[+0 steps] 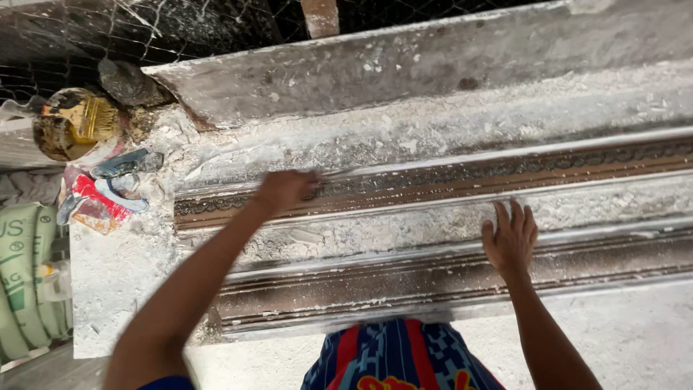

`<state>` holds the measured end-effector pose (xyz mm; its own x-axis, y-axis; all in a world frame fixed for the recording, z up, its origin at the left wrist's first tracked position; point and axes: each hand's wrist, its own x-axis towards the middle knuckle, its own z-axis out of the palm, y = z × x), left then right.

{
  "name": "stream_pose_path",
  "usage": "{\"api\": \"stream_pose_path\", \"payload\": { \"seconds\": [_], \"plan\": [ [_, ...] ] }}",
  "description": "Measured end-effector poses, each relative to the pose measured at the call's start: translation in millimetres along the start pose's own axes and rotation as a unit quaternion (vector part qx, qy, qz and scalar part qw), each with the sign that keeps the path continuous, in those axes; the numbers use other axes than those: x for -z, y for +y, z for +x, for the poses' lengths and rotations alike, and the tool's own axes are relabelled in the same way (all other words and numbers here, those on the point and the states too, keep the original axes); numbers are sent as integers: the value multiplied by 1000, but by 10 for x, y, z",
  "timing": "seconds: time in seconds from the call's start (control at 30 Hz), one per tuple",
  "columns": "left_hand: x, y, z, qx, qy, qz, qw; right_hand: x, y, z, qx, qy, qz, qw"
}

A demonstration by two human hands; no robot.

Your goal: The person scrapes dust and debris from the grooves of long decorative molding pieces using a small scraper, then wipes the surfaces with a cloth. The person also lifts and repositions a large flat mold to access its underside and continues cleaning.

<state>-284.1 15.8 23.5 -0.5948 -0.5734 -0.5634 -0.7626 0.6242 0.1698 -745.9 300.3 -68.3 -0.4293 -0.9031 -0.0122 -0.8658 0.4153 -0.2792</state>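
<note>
- One view only, from a camera worn on the person's head, so no part of the scene is shared with another view
- It looks steeply down and a little forward, close over a plaster-dusted workbench (115, 289)
- The long moulding (462, 180) crosses the frame from 9 towards 3 o'clock, tilted slightly
- The person's own arms enter from 6 o'clock; left hand (285, 189) sits near centre, right hand (511, 240) at about 4 o'clock
- A stained tin (68, 123) lies at 10 o'clock, the floor and a green sack (25, 282) at 8 o'clock
</note>
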Motion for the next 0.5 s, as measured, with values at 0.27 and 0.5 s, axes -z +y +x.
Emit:
{"api": "stream_pose_path", "payload": {
  "seconds": [0.27, 0.5],
  "plan": [
    [8, -1292, -776, 172, -40, 6, 984, -32, -21, -5, -9, -20, -35, 999],
    [18, 504, 474, 0, 52, 55, 997, 23, 31, 1, -7, -51, -45, 998]
  ]
}}
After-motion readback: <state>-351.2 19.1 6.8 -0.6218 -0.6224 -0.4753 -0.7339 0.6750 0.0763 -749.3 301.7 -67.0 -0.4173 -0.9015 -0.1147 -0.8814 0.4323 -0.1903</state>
